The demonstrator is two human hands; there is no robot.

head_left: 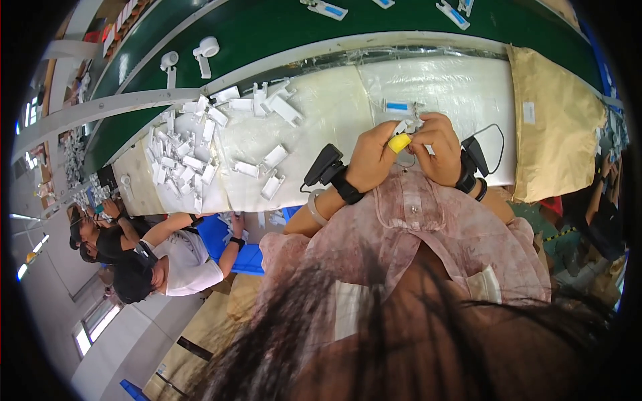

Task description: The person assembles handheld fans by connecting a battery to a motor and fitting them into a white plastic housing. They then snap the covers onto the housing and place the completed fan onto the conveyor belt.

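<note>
My left hand [371,157] and my right hand [436,148] meet over the near edge of the white-covered table. Both are closed around a small white plastic part [406,127], mostly hidden by my fingers. A yellow cover [399,143] wraps what looks like my left thumb tip. Just beyond my fingertips is a white plastic housing with a blue strip [397,107]; whether it touches the part in my hands, I cannot tell.
Left of my hands lies a heap of white plastic parts [180,160], with several loose ones [274,156] nearer. Beyond the table runs a green conveyor belt [267,37] carrying more pieces. Brown paper [552,127] covers the right end. A co-worker in white [184,264] sits at left.
</note>
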